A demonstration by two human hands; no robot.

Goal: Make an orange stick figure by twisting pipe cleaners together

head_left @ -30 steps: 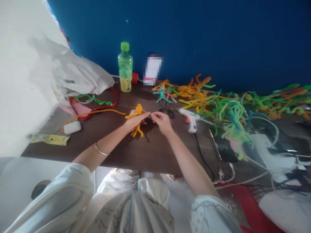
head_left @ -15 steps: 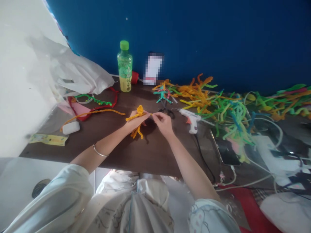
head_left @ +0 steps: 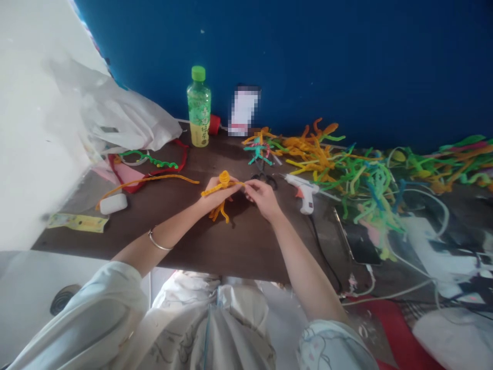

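Note:
My left hand (head_left: 216, 194) is closed round an orange pipe-cleaner figure (head_left: 222, 181), whose coiled head sticks up above my fingers and whose legs hang below my palm. My right hand (head_left: 262, 196) pinches the tip of the figure's right arm, fingers pressed together. Both hands hover just above the dark brown table (head_left: 231, 241), near its middle. A thin bangle sits on my left wrist.
A green-capped bottle (head_left: 199, 106) stands at the back. Black scissors (head_left: 265, 179) and a white glue gun (head_left: 304, 191) lie right of my hands. A heap of coloured pipe cleaners (head_left: 346, 164) covers the right. A long orange pipe cleaner (head_left: 154, 180), white bag (head_left: 123, 121) and phone (head_left: 360, 244) lie around.
My right hand has slid slightly left, closer to the figure. The left hand holds steady.

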